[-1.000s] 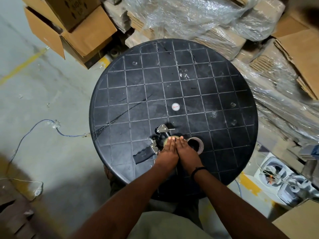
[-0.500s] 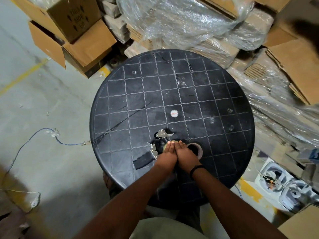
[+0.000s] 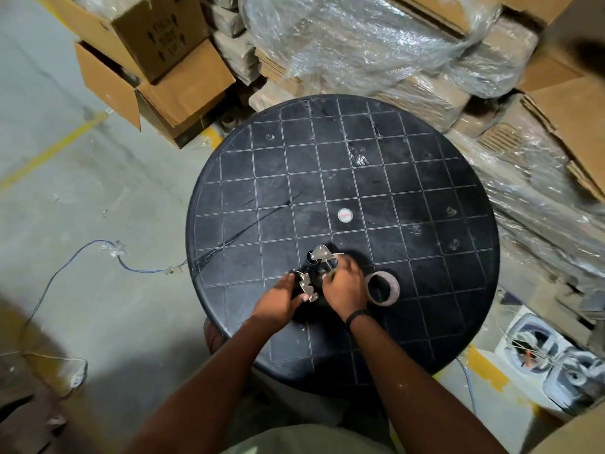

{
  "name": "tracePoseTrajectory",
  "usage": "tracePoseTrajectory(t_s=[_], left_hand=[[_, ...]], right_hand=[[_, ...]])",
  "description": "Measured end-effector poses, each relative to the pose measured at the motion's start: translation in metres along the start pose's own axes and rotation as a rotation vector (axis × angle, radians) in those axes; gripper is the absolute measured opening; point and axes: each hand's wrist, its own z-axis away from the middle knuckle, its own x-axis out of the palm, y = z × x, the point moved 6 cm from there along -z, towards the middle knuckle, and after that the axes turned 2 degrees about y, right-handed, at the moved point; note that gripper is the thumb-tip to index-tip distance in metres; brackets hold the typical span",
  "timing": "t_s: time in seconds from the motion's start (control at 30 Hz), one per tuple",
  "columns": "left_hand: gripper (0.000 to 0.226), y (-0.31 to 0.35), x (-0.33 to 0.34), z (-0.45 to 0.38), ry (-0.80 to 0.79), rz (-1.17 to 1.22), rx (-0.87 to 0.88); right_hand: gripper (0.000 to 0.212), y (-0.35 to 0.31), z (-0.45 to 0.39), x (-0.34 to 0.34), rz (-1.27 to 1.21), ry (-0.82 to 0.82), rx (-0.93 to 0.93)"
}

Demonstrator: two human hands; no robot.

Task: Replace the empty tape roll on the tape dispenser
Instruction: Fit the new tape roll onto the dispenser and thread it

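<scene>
A black tape dispenser (image 3: 312,276) with metal parts lies on the round black table (image 3: 425,191), near its front edge. My left hand (image 3: 278,299) grips the dispenser's handle end from the left. My right hand (image 3: 343,285) is closed over the dispenser's roll holder, and what is under its fingers is hidden. A bare brown cardboard tape core (image 3: 382,288) lies flat on the table just right of my right hand, apart from it.
A small white round sticker (image 3: 344,215) marks the table's centre. Cardboard boxes (image 3: 157,67) stand at the back left, plastic-wrapped stacks (image 3: 376,50) behind and to the right. A blue wire (image 3: 82,253) lies on the concrete floor at left.
My hands were pressed together flat on the dispenser; now they have parted, the left on the handle side and the right over the roll holder. The view has shifted down.
</scene>
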Motion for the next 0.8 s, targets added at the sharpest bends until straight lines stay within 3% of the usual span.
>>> tracePoseTrajectory(t_s=[0.17, 0.33, 0.43, 0.53, 0.8], left_hand=[[0.084, -0.003, 0.009, 0.002, -0.096, -0.074, 0.022], [0.076, 0.039, -0.022, 0.022, 0.026, -0.254, 0.098], [0.065, 0.08, -0.05, 0.041, 0.152, -0.362, 0.193], [0.039, 0.12, -0.058, 0.068, 0.279, -0.474, 0.351], [0.04, 0.131, 0.013, 0.124, 0.268, -0.504, 0.605]], right_hand=[[0.064, 0.018, 0.014, 0.005, -0.06, -0.055, -0.017], [0.067, 0.02, 0.035, 0.0, -0.137, -0.015, -0.065], [0.059, -0.002, 0.062, -0.028, -0.201, 0.141, -0.276], [0.055, -0.015, 0.091, -0.043, -0.257, 0.15, -0.448], [0.046, 0.053, 0.121, -0.051, -0.355, 0.201, -0.259]])
